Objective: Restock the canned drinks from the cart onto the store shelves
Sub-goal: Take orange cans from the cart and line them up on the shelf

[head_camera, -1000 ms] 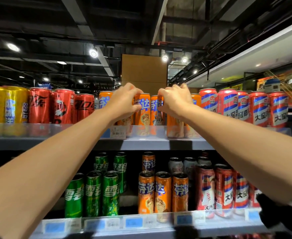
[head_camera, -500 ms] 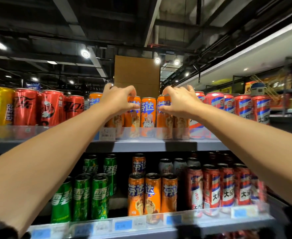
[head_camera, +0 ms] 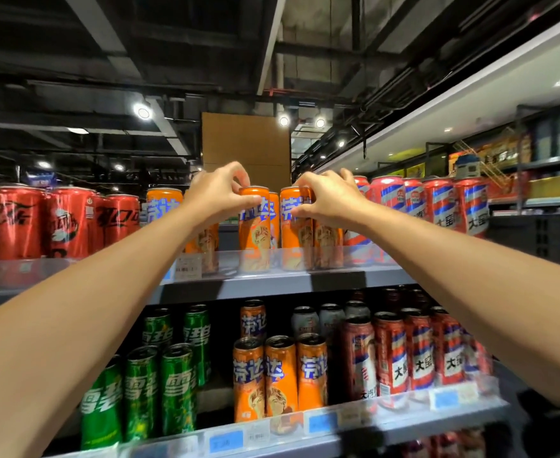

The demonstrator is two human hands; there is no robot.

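Both arms reach up to the top shelf (head_camera: 272,280), where tall orange cans stand in a row. My left hand (head_camera: 221,193) pinches the top of one orange can (head_camera: 254,233) with thumb and curled fingers. My right hand (head_camera: 330,198) grips the top of the neighbouring orange can (head_camera: 295,233), thumb on its front. Both cans stand upright on the shelf behind a clear front rail. More orange cans stand behind and beside them, partly hidden by my hands. The cart is out of view.
Red cola cans (head_camera: 64,223) and a yellow can fill the top shelf's left; red-and-blue striped cans (head_camera: 437,206) fill its right. The lower shelf (head_camera: 305,431) holds green cans (head_camera: 140,391), orange cans (head_camera: 280,375) and red cans (head_camera: 417,352). A cardboard box (head_camera: 245,147) stands behind.
Both hands shifted from the cans' sides to their tops, fingers curling over the rims. The two front orange cans now stand slightly apart. The view drifted a little to the right.
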